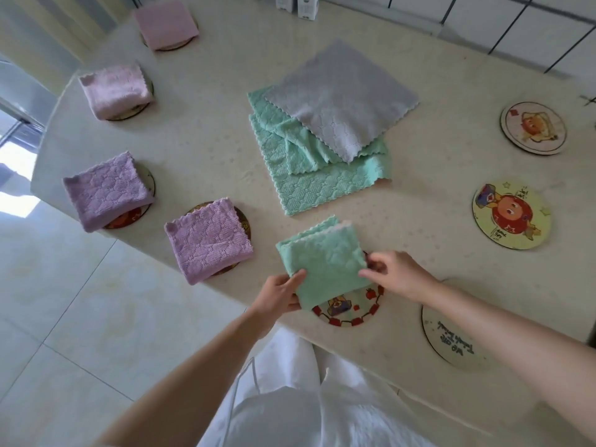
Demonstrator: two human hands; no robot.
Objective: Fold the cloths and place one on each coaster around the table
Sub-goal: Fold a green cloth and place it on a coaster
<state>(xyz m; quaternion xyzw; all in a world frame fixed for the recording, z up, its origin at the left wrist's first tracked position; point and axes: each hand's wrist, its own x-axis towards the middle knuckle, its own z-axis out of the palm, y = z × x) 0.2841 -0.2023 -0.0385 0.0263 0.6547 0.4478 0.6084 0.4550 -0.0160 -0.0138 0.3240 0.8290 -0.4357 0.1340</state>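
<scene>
A folded green cloth (322,259) lies over the upper part of a round coaster (351,309) with a red-squared rim near the table's front edge. My left hand (280,293) pinches the cloth's near-left corner. My right hand (398,274) pinches its right edge. In the middle of the table a pile holds two unfolded green cloths (309,185) with a grey cloth (342,98) on top. Several folded purple and pink cloths (208,243) each lie on a coaster along the left edge.
Three bare coasters sit on the right: a cartoon one (511,214), a paler one (533,128) farther back, and a lettered one (451,341) under my right forearm. White boxes (298,4) stand at the far edge. Tiled floor (64,301) lies to the left.
</scene>
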